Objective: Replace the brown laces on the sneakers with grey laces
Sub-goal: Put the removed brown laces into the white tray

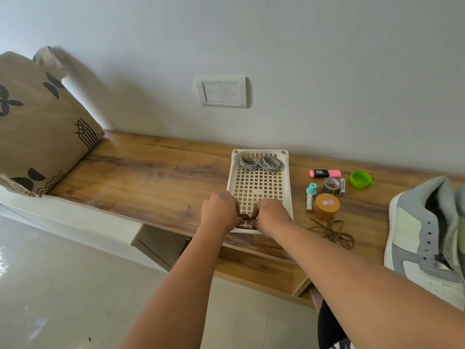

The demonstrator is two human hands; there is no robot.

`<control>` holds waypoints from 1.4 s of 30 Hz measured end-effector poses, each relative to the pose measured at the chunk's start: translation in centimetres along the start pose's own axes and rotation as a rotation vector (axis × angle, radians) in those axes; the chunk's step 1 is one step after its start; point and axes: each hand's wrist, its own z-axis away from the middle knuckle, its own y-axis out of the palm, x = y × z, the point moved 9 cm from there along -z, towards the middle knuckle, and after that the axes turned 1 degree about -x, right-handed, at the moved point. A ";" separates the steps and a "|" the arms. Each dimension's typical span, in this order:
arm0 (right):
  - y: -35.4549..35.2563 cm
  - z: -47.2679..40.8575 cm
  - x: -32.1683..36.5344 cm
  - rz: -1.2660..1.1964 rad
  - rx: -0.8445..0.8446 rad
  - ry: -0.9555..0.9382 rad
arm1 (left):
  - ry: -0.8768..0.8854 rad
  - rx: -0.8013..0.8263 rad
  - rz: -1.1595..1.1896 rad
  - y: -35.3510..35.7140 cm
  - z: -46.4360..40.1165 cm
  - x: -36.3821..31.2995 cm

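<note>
Pale wall (276, 46) with a switch plate (222, 91) behind; tiled floor (63, 285) below. Long wooden shelf (151, 177) along the wall, patterned cushion (37, 117) at its left end. Grey-and-white sneaker (425, 238) at the right edge, long axis running toward the wall. White lattice tray (259, 182), lengthwise toward the wall, two grey laces (260, 162) coiled at its far end. Left hand (219, 210) and right hand (270, 214) over the tray's near end, fingers pinching a bundled brown lace (245, 217). Loose brown lace (333, 233) right of the tray.
</note>
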 end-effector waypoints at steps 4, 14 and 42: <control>0.3 0.3 0.5 0.021 0.010 -0.035 | 0.014 -0.040 -0.072 -0.4 0.0 0.1; -5.3 2.6 -4.0 -0.004 -0.150 0.175 | -0.253 0.072 0.400 0.1 1.9 3.7; -9.0 12.9 -14.6 0.020 0.005 0.028 | 0.100 0.003 0.667 -4.8 7.0 -16.3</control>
